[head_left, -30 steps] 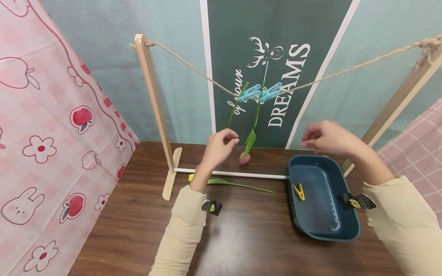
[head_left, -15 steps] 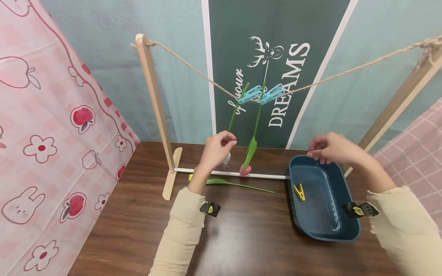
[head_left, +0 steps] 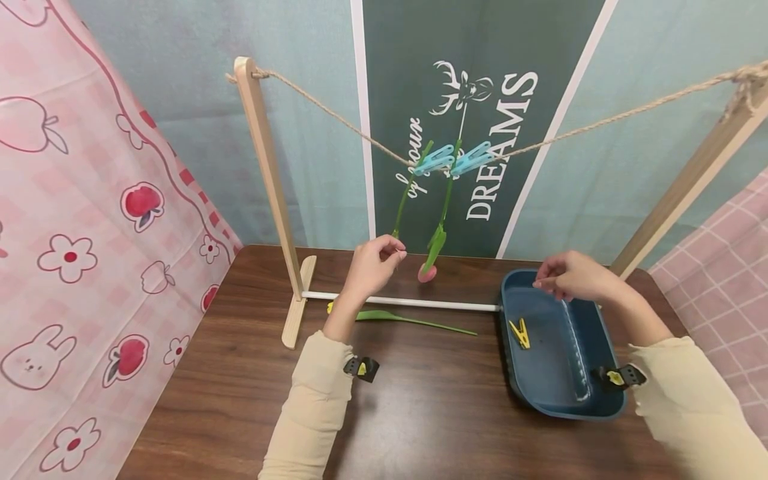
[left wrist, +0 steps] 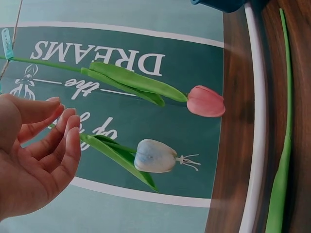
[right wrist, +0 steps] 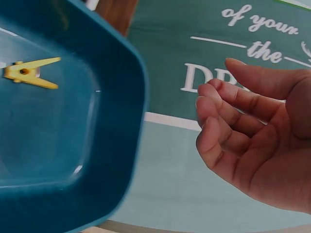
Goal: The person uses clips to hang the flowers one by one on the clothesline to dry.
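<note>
Two artificial tulips hang head down from a rope, each held by a light-blue clothespin [head_left: 435, 161]. The pink tulip [left wrist: 206, 101] is on the right and the pale blue-white tulip [left wrist: 155, 156] on the left. My left hand [head_left: 372, 265] is in front of the blue-white tulip, fingers loosely bent, holding nothing. My right hand [head_left: 575, 275] is over the far end of the blue basin [head_left: 510, 373], loosely curled with nothing in it. Inside the basin lies a yellow clothespin [head_left: 520, 333]. A yellow tulip [head_left: 420, 323] lies on the table, its head mostly behind my left wrist.
The rope [head_left: 336, 115] sags between two wooden posts, the left post [head_left: 267, 173] standing on a wooden foot. A white rod [head_left: 414, 303] runs low between the posts, in front of the hanging tulips. Printed cloths form the back and sides.
My right hand has moved down and slightly right, from behind the basin's far rim to over it. My left hand has lowered slightly. The hanging tulips swing a little.
</note>
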The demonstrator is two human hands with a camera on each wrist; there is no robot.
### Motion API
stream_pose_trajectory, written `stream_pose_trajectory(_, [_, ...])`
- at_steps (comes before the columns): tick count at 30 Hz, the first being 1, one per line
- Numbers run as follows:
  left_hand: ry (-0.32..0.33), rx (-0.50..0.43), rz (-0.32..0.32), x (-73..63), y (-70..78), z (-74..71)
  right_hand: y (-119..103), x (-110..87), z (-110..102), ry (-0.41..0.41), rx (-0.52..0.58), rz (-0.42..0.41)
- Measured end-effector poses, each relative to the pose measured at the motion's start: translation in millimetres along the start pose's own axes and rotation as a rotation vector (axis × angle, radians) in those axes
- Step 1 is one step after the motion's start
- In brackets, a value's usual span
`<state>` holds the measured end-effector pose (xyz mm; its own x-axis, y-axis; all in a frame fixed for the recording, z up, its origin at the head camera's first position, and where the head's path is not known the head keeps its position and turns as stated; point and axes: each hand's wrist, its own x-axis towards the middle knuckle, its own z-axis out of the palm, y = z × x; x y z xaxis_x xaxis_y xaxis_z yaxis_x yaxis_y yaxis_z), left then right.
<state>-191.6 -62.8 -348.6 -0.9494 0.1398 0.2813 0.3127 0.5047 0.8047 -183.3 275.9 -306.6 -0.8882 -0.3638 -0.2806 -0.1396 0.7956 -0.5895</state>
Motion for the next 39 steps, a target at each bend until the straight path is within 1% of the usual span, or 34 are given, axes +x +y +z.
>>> stream_pose_trajectory(10, [0.013, 0.021, 0.004, -3.9, -6.0, 0.0, 28.5, 5.3, 19.2, -0.017, 0.063, 0.049])
stream_pose_trajectory(18, [0.022, 0.016, -0.015, -7.2, -11.8, 0.2, 48.1, 11.5, 35.3, -0.026, 0.113, 0.026])
stream_pose_trajectory(26, [0.024, 0.001, -0.030, -8.9, -16.7, 1.3, 63.8, 17.3, 53.7, -0.014, 0.143, 0.024])
stream_pose_trajectory(31, [0.024, -0.005, -0.030, -10.6, -20.3, 1.1, 73.6, 20.4, 63.8, -0.027, 0.161, 0.031])
stream_pose_trajectory(39, [0.024, 0.009, -0.044, -13.3, -26.8, 1.2, 81.5, 24.4, 70.1, -0.037, 0.163, 0.050])
